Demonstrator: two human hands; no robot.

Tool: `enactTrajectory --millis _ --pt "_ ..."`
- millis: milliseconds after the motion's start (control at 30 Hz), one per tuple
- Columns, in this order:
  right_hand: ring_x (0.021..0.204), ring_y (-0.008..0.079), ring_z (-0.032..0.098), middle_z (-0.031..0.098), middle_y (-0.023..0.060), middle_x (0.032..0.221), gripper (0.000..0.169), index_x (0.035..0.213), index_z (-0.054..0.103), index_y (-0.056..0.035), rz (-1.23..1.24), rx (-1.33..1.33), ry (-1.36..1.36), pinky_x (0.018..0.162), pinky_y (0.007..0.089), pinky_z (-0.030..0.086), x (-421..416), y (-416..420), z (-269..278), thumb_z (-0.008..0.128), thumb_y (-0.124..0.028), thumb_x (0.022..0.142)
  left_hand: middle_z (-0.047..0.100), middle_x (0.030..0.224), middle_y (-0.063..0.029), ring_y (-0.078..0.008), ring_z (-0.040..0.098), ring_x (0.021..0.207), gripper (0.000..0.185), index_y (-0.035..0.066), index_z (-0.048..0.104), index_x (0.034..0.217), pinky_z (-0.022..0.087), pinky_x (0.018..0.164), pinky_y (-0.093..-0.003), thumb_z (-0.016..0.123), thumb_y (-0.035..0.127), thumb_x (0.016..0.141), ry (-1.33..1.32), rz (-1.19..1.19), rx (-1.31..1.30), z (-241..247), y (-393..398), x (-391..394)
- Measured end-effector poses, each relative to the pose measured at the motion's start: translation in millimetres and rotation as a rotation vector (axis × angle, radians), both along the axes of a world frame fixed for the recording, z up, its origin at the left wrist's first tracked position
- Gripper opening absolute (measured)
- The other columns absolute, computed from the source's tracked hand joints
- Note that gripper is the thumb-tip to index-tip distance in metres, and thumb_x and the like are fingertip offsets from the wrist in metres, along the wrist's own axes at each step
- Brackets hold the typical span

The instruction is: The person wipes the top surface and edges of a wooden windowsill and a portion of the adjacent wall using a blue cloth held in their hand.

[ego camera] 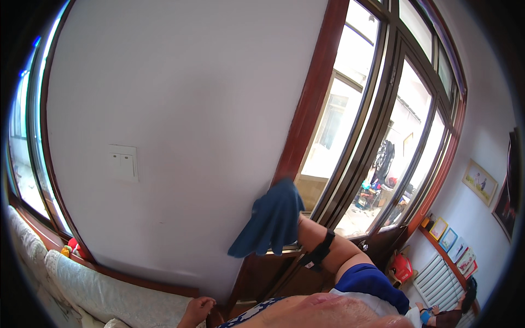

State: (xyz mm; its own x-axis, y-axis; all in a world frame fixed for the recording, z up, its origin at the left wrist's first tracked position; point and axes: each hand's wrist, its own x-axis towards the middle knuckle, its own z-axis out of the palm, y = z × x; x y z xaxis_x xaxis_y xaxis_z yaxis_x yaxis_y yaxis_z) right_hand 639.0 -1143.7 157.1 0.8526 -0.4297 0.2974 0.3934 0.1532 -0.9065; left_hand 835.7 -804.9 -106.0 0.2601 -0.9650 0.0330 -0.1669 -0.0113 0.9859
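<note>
A dark blue cloth hangs in folds over my right hand, against the reddish-brown wooden door frame. The cloth hides my fingers; only the part near the wrist shows. A black band with a small box-like part is strapped round my right forearm, below a blue sleeve. Low in the picture, my left hand is loosely curled beside the sofa back, with nothing visible in it.
A light patterned sofa runs along the wall at lower left. A white light switch is on the wall. Glazed doors stand at right, past them a red bag, a radiator and another person's arm.
</note>
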Motion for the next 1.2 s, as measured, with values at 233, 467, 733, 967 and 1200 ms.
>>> enactTrajectory --millis 233,467,733,967,1200 --pt "0.089 0.0210 0.060 0.066 0.0065 0.102 0.019 0.102 0.066 -0.0085 -0.145 -0.674 0.482 0.087 0.0330 0.047 -11.3 26.4 -76.9 0.060 -0.021 0.089 0.070 0.082 -0.0092 -0.0164 0.067 0.075 0.023 0.001 0.069 0.099 0.052 0.070 -0.0296 0.058 0.019 0.090 -0.080 0.011 0.143 36.7 -2.1 -14.8" --pt "0.081 0.0220 0.063 0.068 0.0071 0.092 0.018 0.094 0.070 -0.0073 0.130 -1.432 0.785 0.081 0.0325 0.049 -14.7 27.1 -85.6 0.063 -0.021 0.084 0.070 0.092 -0.0125 -0.0216 0.068 0.089 0.023 0.001 0.068 0.101 0.052 0.078 -0.0322 0.057 0.019 0.092 -0.127 -0.015 0.103 59.7 -7.8 -33.5" --pt "0.088 0.0260 0.063 0.062 0.0115 0.110 0.034 0.105 0.065 -0.0054 0.185 -1.289 -0.184 0.083 0.0327 0.050 -0.2 63.2 -5.2 0.073 -0.024 0.079 0.067 0.107 -0.0114 -0.0209 0.063 0.101 0.032 0.003 0.057 0.126 0.048 0.093 -0.0330 0.054 0.016 0.097 -0.151 -0.606 -0.070 124.1 -57.5 -87.1" --pt "0.087 0.0288 0.061 0.063 0.0126 0.102 0.030 0.104 0.065 -0.0061 0.353 -1.417 -0.328 0.079 0.0344 0.049 -16.2 58.7 -6.7 0.068 -0.018 0.076 0.061 0.104 -0.0137 -0.0253 0.061 0.098 0.030 0.002 0.056 0.117 0.048 0.087 -0.0341 0.060 0.009 0.088 -0.143 0.070 -0.286 136.3 -102.4 -145.5" --pt "0.100 0.0201 0.055 0.062 0.0088 0.109 0.030 0.123 0.059 -0.0053 0.485 -0.828 -0.089 0.092 0.0304 0.044 -82.5 48.5 -20.0 0.057 -0.012 0.093 0.042 0.139 -0.0151 -0.0289 0.045 0.126 0.069 0.004 0.035 0.139 0.038 0.105 -0.0441 0.063 0.042 0.088 -0.625 0.864 -0.740 161.7 -146.2 -169.1"
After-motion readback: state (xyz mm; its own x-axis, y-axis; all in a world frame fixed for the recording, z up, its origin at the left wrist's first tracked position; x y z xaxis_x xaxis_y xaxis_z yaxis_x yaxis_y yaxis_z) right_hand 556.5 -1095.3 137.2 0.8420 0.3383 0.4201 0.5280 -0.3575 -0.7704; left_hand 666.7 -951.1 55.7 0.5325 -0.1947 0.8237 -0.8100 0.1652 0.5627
